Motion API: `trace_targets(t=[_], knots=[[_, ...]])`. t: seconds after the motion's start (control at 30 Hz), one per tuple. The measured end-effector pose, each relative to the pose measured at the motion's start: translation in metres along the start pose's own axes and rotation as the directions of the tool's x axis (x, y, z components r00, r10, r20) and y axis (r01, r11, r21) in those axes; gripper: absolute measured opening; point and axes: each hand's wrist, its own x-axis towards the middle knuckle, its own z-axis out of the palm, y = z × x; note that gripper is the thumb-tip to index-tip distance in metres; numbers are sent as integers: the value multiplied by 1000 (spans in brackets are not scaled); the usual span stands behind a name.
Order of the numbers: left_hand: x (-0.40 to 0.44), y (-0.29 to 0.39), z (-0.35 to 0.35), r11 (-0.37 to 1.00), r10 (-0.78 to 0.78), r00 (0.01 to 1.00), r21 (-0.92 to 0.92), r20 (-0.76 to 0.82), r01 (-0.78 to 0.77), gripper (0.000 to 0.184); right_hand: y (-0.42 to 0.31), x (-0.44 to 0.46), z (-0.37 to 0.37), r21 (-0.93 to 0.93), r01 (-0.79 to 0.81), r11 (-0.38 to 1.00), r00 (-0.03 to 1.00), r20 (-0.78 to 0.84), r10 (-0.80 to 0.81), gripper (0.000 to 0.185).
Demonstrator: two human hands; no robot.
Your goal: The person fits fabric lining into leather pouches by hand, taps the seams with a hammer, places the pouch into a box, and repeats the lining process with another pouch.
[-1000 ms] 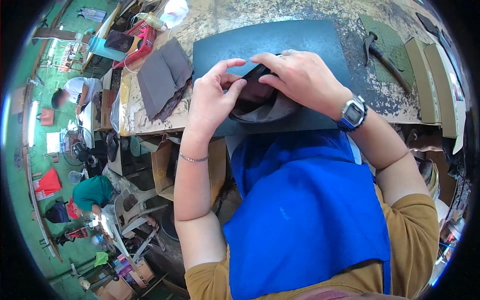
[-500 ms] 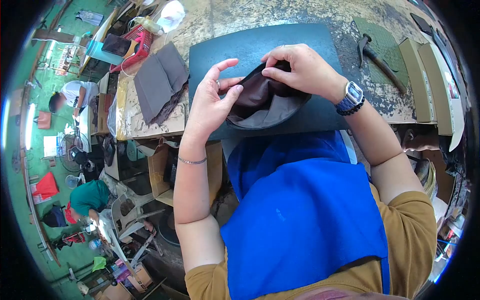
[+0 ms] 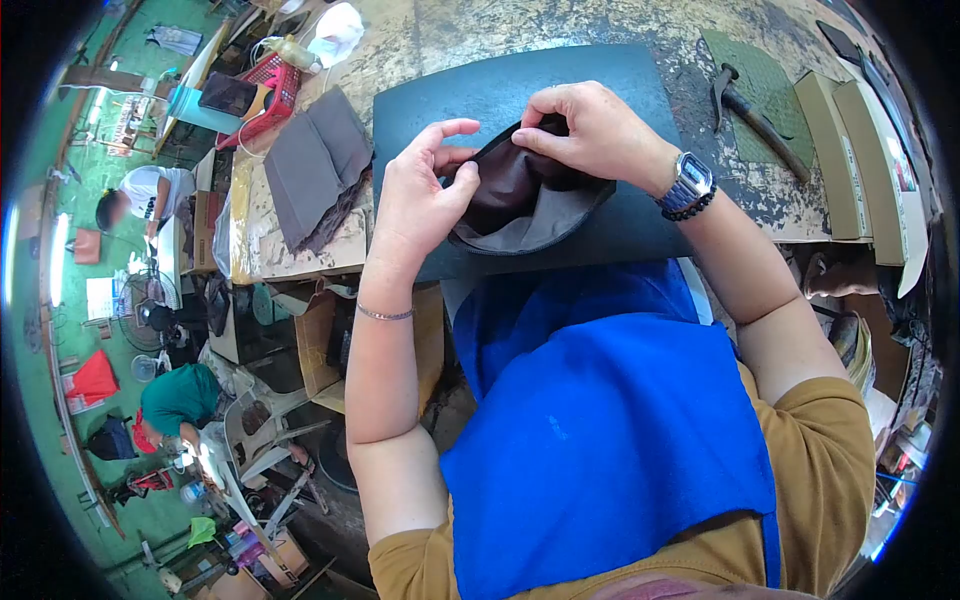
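Observation:
A dark pouch-like piece [image 3: 530,205] with a brown lining lies over the near part of a dark mat [image 3: 430,105], its mouth spread open. My left hand [image 3: 425,190] pinches the left end of its rim between thumb and fingers, with the index finger raised. At the upper rim, my right hand [image 3: 590,130] grips the edge between thumb and index finger. The hand hides part of the far rim and the inside corner.
Folded dark sheets [image 3: 315,165] lie left of the mat, with a red basket [image 3: 275,95] behind. A hammer [image 3: 755,115] rests on a green mat [image 3: 770,90] at the right, beside cardboard pieces [image 3: 840,160]. Two people are at the far left.
My right hand has shifted left along the rim and now pinches it. The pouch's mouth is spread wider than a second ago. The whole view has shifted slightly.

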Motion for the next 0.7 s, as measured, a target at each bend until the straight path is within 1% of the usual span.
trace_targets(t=[0.07, 0.17, 0.27, 0.37, 0.47, 0.57, 0.67, 0.7], knots=[[2, 4, 2, 998, 37, 999, 49, -7, -37, 31, 1, 0, 0, 3, -7, 1000, 1000, -3, 7, 22], [4, 6, 2, 1000, 3, 1000, 21, -20, -2, 29, 2, -2, 0, -20, 31, 999, 999, -23, -32, 22], [6, 7, 1, 998, -11, 1000, 69, -25, 13, 29, 0, -4, 1, 3, 41, 999, 999, -36, -41, 23], [6, 12, -1, 996, -54, 998, 71, 42, 51, 33, -1, -4, 1, 63, -2, 998, 999, -33, 4, 22], [7, 11, -3, 995, -56, 994, 82, 92, 49, 33, -1, -2, 1, 62, -50, 997, 998, -22, 51, 22], [9, 17, -3, 992, -27, 991, 124, 130, 11, 32, 0, 0, 4, 40, -33, 999, 999, -42, 34, 25], [12, 14, 3, 989, 67, 994, 125, 89, -77, 31, -3, -1, 3, 27, -47, 999, 998, -41, 48, 24], [12, 15, 4, 988, 64, 995, 134, 83, -74, 32, -2, -2, 3, 28, -41, 999, 998, -43, 42, 24]])
